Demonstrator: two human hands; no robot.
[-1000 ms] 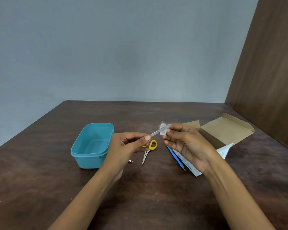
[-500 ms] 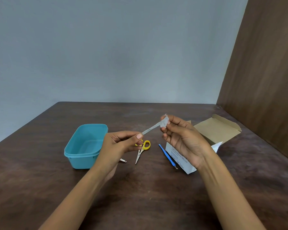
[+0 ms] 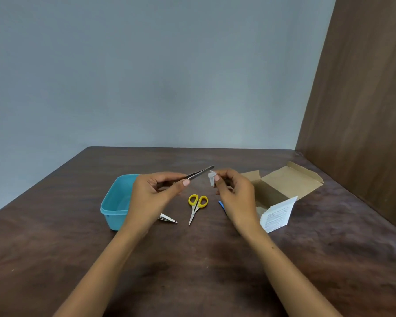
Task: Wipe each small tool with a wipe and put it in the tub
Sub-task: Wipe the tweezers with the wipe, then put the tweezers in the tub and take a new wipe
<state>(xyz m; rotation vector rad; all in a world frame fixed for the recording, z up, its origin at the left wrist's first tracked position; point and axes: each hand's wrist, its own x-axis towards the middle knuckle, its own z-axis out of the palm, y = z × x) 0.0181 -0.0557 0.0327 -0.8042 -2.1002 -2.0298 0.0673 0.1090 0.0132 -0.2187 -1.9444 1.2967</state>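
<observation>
My left hand [image 3: 154, 193] pinches metal tweezers [image 3: 200, 173] by their lower end, the tip pointing up and to the right. My right hand [image 3: 234, 191] pinches a small crumpled white wipe [image 3: 212, 180] just right of the tweezers, apart from them. The teal tub [image 3: 114, 202] stands left of my left hand, partly hidden by it. On the table lie yellow-handled scissors [image 3: 196, 205], a metal nail clipper [image 3: 167, 218] and a blue-handled tool [image 3: 221, 205], mostly hidden behind my right hand.
An open cardboard box [image 3: 284, 184] sits at the right, with a torn white wipe packet [image 3: 276, 217] leaning in front of it. A brown wooden panel [image 3: 364, 110] rises along the table's right side. The dark wooden table [image 3: 192, 271] stretches toward me.
The wipe has slid off the tweezers' tip and my right hand has drawn it slightly right. The tweezers now show bare. The view has shifted.
</observation>
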